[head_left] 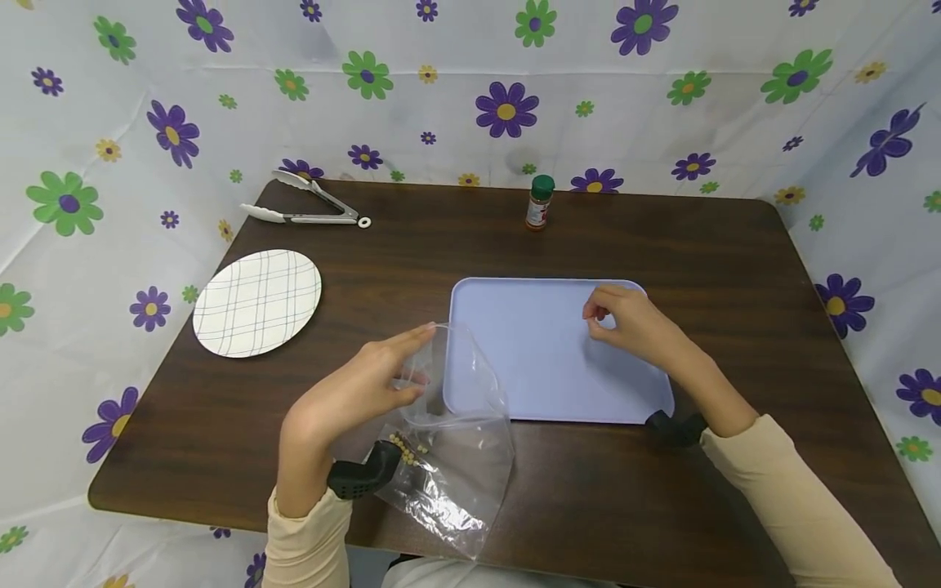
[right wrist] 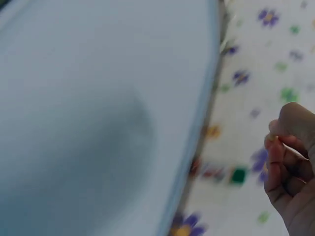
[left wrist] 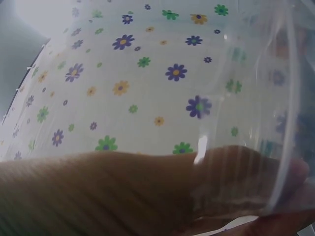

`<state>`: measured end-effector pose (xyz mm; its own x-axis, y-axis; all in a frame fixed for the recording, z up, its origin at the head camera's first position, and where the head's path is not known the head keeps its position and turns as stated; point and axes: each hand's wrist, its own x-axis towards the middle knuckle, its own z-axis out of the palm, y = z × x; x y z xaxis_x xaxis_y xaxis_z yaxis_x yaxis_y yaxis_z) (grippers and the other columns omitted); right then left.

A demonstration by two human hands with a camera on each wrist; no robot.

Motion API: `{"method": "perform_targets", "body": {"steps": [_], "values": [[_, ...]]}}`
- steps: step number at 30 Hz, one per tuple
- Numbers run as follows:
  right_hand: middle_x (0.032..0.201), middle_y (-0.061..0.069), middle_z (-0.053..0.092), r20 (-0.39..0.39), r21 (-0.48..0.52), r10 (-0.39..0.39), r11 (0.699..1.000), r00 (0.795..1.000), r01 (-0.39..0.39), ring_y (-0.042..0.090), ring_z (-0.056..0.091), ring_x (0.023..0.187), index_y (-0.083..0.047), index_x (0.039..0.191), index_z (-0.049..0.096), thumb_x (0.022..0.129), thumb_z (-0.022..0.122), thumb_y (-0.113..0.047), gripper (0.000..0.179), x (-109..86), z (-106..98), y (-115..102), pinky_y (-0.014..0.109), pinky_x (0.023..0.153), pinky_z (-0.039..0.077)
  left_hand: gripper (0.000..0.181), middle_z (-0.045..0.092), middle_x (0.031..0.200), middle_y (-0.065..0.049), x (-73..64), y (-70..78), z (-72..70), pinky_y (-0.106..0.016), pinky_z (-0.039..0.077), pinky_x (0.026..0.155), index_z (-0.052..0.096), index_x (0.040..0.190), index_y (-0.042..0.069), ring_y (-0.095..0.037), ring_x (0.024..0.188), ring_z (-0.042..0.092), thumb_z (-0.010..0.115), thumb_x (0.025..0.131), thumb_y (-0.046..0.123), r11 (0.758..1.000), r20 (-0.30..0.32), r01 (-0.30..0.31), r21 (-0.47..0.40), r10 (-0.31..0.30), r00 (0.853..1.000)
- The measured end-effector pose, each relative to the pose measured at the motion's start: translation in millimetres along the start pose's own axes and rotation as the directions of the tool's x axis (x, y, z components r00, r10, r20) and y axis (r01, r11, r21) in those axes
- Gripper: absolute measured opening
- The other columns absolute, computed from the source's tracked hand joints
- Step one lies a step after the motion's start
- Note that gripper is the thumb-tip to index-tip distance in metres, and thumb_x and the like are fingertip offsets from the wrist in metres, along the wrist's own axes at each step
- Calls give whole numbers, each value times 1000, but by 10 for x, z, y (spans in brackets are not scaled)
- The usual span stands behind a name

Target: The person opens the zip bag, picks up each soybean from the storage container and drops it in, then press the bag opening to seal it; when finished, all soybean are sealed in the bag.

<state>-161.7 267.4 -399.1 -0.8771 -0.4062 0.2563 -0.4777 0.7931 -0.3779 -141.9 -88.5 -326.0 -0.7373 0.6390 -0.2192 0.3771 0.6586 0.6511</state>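
My left hand holds a clear plastic bag near its mouth, fingers and thumb spread apart at the rim. Through the clear film, the left wrist view shows that hand and the bag's pale rim. Several small pale-yellow round pieces lie low in the bag; their kind cannot be told. Above the right half of a lavender tray, my right hand pinches thumb against fingertips. A tiny yellowish piece shows between those fingertips in the right wrist view.
Behind the tray stands a spice jar with a green lid. A checked white plate lies at the left, with metal tongs spread beyond it. Flowered sheets surround the dark wooden table.
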Motion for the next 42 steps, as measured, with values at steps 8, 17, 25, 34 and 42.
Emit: {"method": "perform_targets", "body": {"steps": [8, 17, 25, 34, 42], "values": [[81, 2, 60, -156, 182, -274, 936, 949, 301, 10, 54, 74, -6, 82, 60, 71, 69, 3, 17, 303, -30, -819, 24, 65, 52, 68, 36, 147, -15, -6, 17, 23, -19, 47, 62, 32, 141, -2, -14, 91, 66, 62, 80, -4, 1000, -3, -13, -24, 13, 1000], [83, -1, 59, -92, 349, -430, 831, 898, 434, 7, 55, 76, -8, 83, 61, 75, 65, 2, 13, 394, 130, -1263, 18, 69, 50, 68, 36, 147, -14, 28, 38, 28, -18, 47, 65, 32, 142, -1, -10, 88, 65, 63, 80, 1, 998, -8, -56, 3, 56, 998], [85, -3, 59, -13, 166, -586, 798, 810, 579, 5, 57, 75, -11, 82, 66, 82, 66, -10, 1, 424, 168, -1410, 13, 70, 48, 69, 32, 149, -14, 8, 29, 47, -18, 46, 61, 30, 142, -2, -11, 90, 66, 61, 80, -2, 997, 12, -64, -42, 65, 998], [89, -3, 61, 20, 129, -649, 756, 761, 642, 4, 58, 76, -13, 83, 66, 85, 65, -14, 2, 382, 198, -1457, 13, 68, 48, 68, 32, 150, -12, -1, 50, 51, -17, 46, 61, 31, 142, -2, -9, 86, 65, 62, 81, -1, 998, 11, -60, -23, 60, 998], [90, -3, 60, -20, 122, -613, 782, 790, 611, 4, 58, 78, -12, 84, 68, 84, 67, -18, 5, 253, 130, -1439, 14, 73, 49, 66, 38, 146, -13, -14, 42, 35, -19, 46, 66, 34, 141, -2, -6, 83, 62, 63, 81, 2, 998, -16, -64, 21, 65, 998]]}}
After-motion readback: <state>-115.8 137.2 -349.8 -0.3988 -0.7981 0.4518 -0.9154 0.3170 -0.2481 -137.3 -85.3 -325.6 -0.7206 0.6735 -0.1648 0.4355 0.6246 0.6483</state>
